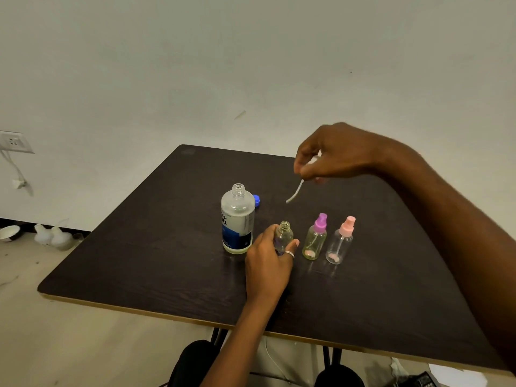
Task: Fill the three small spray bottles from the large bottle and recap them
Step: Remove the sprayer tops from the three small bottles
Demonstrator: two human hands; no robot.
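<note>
The large frosted bottle with a blue label stands uncapped mid-table, its blue cap lying just behind it. My left hand grips an uncapped small clear bottle standing on the table, right of the large bottle. My right hand hovers above and behind, pinching a spray head whose white dip tube hangs down to the left; the head itself is mostly hidden in my fingers. A greenish small bottle with a purple sprayer and a clear one with a pink sprayer stand capped to the right.
The dark wooden table has a light edge at the front. On the floor at the left lie white plastic bottles and a bowl. A wall socket sits at far left.
</note>
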